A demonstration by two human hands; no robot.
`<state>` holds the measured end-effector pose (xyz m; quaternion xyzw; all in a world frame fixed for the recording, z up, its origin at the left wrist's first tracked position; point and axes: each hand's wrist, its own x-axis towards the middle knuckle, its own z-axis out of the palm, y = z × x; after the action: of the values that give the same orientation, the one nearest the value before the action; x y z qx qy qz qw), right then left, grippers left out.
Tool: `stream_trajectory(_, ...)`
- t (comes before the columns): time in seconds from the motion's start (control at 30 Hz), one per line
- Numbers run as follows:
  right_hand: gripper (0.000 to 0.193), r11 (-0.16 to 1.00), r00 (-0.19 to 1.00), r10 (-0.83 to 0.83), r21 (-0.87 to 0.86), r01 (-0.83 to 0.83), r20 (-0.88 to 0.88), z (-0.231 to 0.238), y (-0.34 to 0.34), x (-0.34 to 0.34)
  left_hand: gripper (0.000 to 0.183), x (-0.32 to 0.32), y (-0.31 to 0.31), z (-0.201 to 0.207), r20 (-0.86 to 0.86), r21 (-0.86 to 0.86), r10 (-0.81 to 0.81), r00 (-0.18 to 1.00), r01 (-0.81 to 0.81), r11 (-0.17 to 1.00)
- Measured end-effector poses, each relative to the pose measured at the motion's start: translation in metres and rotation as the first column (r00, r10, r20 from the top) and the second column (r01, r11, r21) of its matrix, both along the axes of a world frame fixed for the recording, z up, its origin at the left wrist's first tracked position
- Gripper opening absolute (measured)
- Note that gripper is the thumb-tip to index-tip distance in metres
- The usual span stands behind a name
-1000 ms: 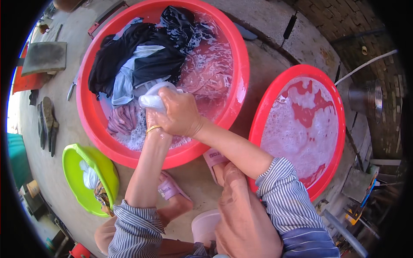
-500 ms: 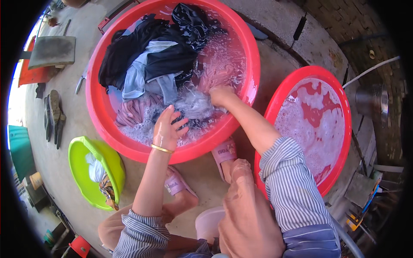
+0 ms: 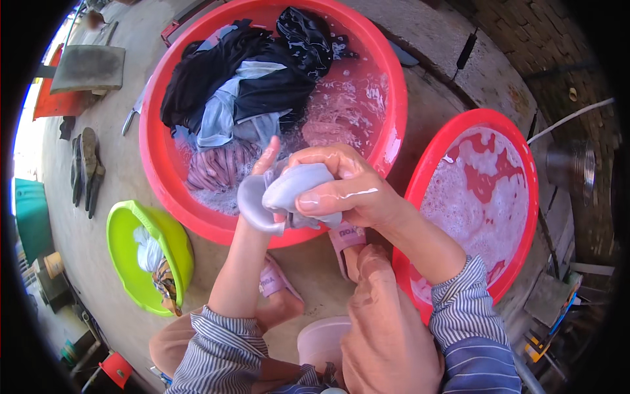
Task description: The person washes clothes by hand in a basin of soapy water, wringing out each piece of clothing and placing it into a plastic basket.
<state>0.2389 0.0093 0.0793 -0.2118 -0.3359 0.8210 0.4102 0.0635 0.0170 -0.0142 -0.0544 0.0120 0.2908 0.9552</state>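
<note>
A small wet garment [image 3: 298,190], pale greyish lavender and bunched up, is held between my two hands above the near rim of the large red basin [image 3: 398,85]. My right hand [image 3: 357,180] grips it from the right with the thumb pressed on top, and suds streak the thumb. My left hand [image 3: 266,157] is mostly hidden behind the cloth; one finger sticks up past it, and part of the cloth loops around the hand. In the basin's soapy water lie black clothes [image 3: 216,79], a light grey-blue cloth [image 3: 220,118] and a striped mauve cloth [image 3: 216,165].
A second red basin [image 3: 417,190] with foamy water stands to the right. At the left, a lime-green basin [image 3: 121,262] holds a white cloth and a patterned cloth. Dark shoes [image 3: 85,171] and a knife [image 3: 129,121] lie on the concrete floor. My feet wear pink slippers [image 3: 275,279].
My right hand has come up out of the water with the small garment and drawn it toward me. My left hand, open and bare before, now meets the garment.
</note>
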Motion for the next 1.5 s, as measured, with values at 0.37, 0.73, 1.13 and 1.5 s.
stream_trajectory(0.37,0.061,0.933,0.459,-0.290,0.355,-0.061,0.840,-0.058,0.057,-0.021,0.052,0.013,-0.003,0.016,-0.634,0.162,0.308,0.709,-0.267,0.950)
stream_trajectory(0.73,0.075,0.964,0.607,-0.179,-0.261,-0.049,-0.774,-0.138,0.032,-0.009,0.043,0.055,-0.011,0.044,-0.035,0.075,0.300,0.953,-0.296,0.952)
stream_trajectory(1.13,0.053,0.567,0.729,-0.596,0.819,0.087,0.336,-0.042,-0.008,-0.037,0.049,0.029,-0.026,0.004,-0.340,-0.039,0.416,0.844,-0.454,0.890)
stream_trajectory(1.5,0.040,0.200,0.440,-0.882,0.979,0.031,0.167,-0.044,0.002,-0.067,0.044,0.005,-0.018,-0.006,-0.612,0.094,0.384,0.691,-0.419,0.903)
